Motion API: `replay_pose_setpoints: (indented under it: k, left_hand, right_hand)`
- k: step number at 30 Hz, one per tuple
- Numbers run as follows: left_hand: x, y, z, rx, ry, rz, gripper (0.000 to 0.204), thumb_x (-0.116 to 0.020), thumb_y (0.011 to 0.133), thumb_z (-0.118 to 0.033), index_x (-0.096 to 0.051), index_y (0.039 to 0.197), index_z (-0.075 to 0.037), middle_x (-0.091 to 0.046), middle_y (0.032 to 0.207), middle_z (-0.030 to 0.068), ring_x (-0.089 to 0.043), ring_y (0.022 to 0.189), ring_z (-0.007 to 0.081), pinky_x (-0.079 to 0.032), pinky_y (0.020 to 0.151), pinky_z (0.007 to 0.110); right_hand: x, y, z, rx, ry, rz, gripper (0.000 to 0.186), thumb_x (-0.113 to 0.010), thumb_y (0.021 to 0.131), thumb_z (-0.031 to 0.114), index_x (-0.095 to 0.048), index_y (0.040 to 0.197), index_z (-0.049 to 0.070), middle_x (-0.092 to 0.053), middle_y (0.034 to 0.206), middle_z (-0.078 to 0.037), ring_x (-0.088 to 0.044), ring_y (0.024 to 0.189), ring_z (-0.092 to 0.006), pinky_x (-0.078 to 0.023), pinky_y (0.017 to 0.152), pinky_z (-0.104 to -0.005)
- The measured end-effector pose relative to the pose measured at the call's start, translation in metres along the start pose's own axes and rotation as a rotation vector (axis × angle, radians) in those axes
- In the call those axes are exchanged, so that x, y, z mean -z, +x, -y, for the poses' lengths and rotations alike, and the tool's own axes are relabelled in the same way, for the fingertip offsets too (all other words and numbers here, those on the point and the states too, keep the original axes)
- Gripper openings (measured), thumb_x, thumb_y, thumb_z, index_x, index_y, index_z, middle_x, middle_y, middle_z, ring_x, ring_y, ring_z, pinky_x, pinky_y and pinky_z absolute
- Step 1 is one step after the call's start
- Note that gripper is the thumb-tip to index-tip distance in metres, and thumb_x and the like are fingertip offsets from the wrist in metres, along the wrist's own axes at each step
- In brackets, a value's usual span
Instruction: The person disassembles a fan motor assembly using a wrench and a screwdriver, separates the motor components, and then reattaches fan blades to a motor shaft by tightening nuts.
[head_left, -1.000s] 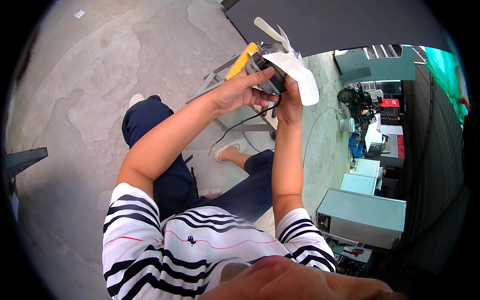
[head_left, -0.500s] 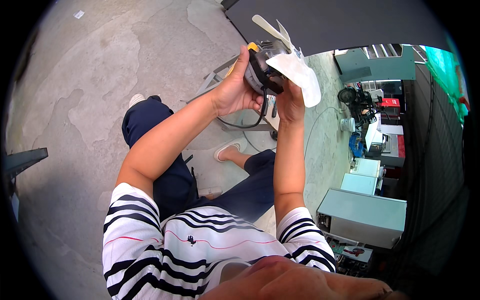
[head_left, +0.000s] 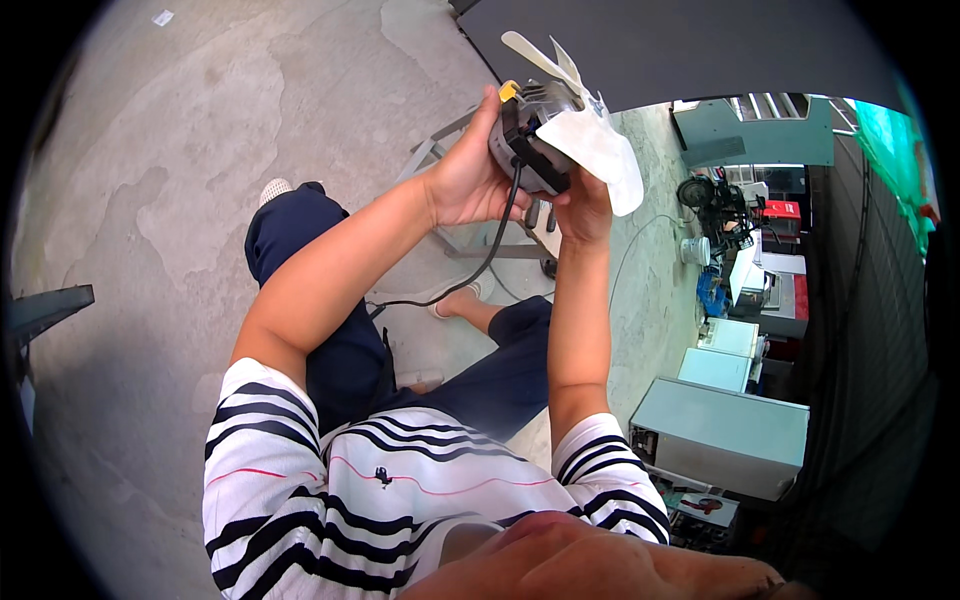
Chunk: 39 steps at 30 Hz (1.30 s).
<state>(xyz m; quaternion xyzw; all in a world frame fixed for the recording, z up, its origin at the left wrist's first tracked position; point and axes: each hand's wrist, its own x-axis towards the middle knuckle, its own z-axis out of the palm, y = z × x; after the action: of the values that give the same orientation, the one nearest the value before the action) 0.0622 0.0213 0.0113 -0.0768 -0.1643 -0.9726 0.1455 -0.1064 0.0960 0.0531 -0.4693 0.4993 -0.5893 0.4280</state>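
Raised in front of me is a small electric fan motor (head_left: 533,170), dark and grey with a yellow part on its top left. Its white fan blade (head_left: 598,150) faces right and away. My left hand (head_left: 470,178) is closed round the motor's left side, thumb up along the housing. On the lower right, my right hand (head_left: 586,208) grips the motor's underside behind the blade, which hides some of its fingers. A black power cord (head_left: 497,240) leaves the motor and curves down past my left wrist toward my knee.
Below the motor stands a grey metal-framed stool or stand (head_left: 490,250), with dark-handled tools (head_left: 550,218) on it. A large dark panel (head_left: 680,45) rises at the far side. To the right are a white bucket (head_left: 695,250), a black machine (head_left: 715,205) and pale appliance cabinets (head_left: 725,435).
The motor has turned slightly in my hands, showing more of its side. Its cord, looped near my left hand before, now hangs in a longer curve toward my knee.
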Motion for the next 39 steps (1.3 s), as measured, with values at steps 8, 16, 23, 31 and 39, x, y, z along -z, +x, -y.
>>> replay_pose_setpoints:
  k: [8,16,23,31,39]
  left_hand:
    - [-0.003,-0.001,0.002,0.004,0.048,0.013,0.094,-0.014,0.080,-0.089,-0.051,0.130,-0.018,-0.065,0.106,0.0242,-0.045,0.055,0.0098,-0.044,0.050,0.023]
    - [0.004,0.002,0.005,0.006,-0.034,0.087,0.097,-0.018,0.081,-0.088,-0.051,0.128,-0.011,-0.063,0.107,0.0283,-0.050,0.056,0.0100,-0.054,0.054,0.025]
    - [0.007,0.003,0.005,0.008,-0.056,0.097,0.097,-0.019,0.081,-0.088,-0.052,0.128,-0.009,-0.064,0.105,0.0277,-0.053,0.057,0.0112,-0.055,0.054,0.025]
    - [0.006,0.005,0.004,-0.023,-0.036,0.085,0.103,-0.012,0.078,-0.089,-0.051,0.128,-0.008,-0.068,0.094,0.0237,-0.063,0.053,0.0165,-0.057,0.051,0.024]
    - [0.007,0.005,0.003,-0.004,-0.103,0.121,0.100,-0.010,0.081,-0.087,-0.049,0.131,-0.010,-0.068,0.094,0.0250,-0.063,0.056,0.0155,-0.057,0.054,0.026]
  right_hand:
    - [-0.003,0.002,-0.006,0.071,0.086,-0.023,0.080,-0.074,0.075,0.042,-0.044,0.138,0.002,-0.056,0.130,-0.014,-0.059,0.117,-0.0267,-0.053,0.095,-0.0362]
    - [0.000,0.001,-0.007,-0.027,0.094,-0.017,0.078,-0.068,0.081,0.050,-0.045,0.137,0.002,-0.059,0.128,-0.013,-0.064,0.109,-0.0243,-0.059,0.081,-0.0309]
    - [-0.010,0.005,0.001,-0.066,0.103,-0.013,0.078,-0.066,0.082,0.052,-0.045,0.137,0.000,-0.059,0.126,-0.016,-0.066,0.100,-0.0195,-0.055,0.055,-0.0184]
    - [-0.007,0.005,0.001,-0.040,0.053,-0.029,0.080,-0.067,0.081,0.052,-0.045,0.137,0.000,-0.059,0.126,-0.016,-0.066,0.101,-0.0196,-0.054,0.051,-0.0173]
    - [-0.008,0.004,-0.001,-0.051,0.048,-0.074,0.078,-0.070,0.079,0.048,-0.044,0.138,0.003,-0.059,0.127,-0.013,-0.065,0.105,-0.0217,-0.059,0.064,-0.0234]
